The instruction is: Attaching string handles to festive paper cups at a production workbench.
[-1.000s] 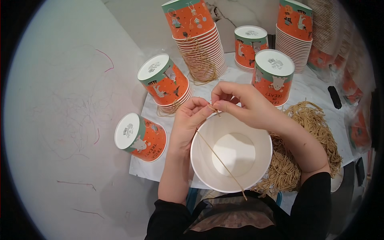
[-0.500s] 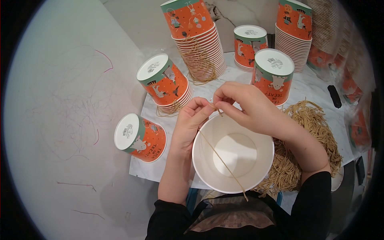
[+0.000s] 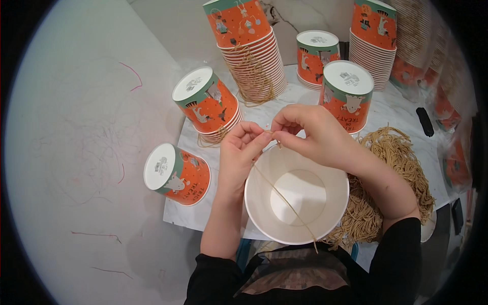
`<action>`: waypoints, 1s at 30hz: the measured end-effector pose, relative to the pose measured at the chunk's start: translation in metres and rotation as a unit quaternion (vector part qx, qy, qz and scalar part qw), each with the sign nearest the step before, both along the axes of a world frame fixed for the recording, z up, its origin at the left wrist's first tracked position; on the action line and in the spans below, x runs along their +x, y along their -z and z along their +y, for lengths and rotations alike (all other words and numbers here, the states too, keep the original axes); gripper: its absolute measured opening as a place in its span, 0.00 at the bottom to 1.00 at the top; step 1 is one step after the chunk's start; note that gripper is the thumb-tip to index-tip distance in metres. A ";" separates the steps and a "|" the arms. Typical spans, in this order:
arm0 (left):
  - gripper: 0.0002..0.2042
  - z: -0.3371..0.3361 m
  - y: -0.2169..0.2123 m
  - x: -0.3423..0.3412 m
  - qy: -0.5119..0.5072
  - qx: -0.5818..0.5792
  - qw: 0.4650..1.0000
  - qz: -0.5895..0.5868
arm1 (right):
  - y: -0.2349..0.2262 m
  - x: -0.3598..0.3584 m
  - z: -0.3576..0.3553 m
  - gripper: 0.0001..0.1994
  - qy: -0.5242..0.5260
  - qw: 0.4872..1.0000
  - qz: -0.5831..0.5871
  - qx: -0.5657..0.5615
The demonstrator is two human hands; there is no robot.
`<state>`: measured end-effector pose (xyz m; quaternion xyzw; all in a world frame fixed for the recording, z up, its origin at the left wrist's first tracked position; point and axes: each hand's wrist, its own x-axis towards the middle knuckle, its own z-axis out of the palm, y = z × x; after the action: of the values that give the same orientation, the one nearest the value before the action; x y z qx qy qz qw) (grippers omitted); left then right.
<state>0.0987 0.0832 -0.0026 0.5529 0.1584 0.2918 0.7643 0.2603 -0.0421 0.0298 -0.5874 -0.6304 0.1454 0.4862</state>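
Note:
A white paper bucket [image 3: 264, 216] stands with its open mouth facing up in front of me, its inside bare and white. A tan cord [image 3: 284, 199] runs slantwise across that mouth, its loose end hanging over the near rim. Above the far rim, my left hand [image 3: 243, 147] pinches the cord between thumb and fingers. My right hand [image 3: 305, 131] meets it there, fingertips closed on a short piece of the same cord by the rim. The exact knot or loop between the fingertips is too small to make out.
A heap of tan cords [image 3: 394, 162] lies under and beside my right forearm. Upturned orange buckets [image 3: 188, 175] stand at left, with tall nested stacks [image 3: 256, 66] behind. A black object [image 3: 425, 122] and plastic-wrapped buckets [image 3: 450, 117] are at right. A scribbled white wall [image 3: 96, 152] borders the left.
Both hands stay at the far rim with fingertips drawn slightly closer together. The cord's loose end has shifted a little to the right and up. The bucket has hardly moved.

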 end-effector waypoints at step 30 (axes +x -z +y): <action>0.06 -0.001 0.001 0.000 -0.014 0.110 0.993 0.042 | 0.000 0.003 0.002 0.09 0.010 0.999 -0.036 -0.012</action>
<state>0.0988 0.0827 -0.0036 0.6428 0.1651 0.2947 0.6875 0.2634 -0.0405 0.0295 -0.6040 -0.6400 0.1266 0.4577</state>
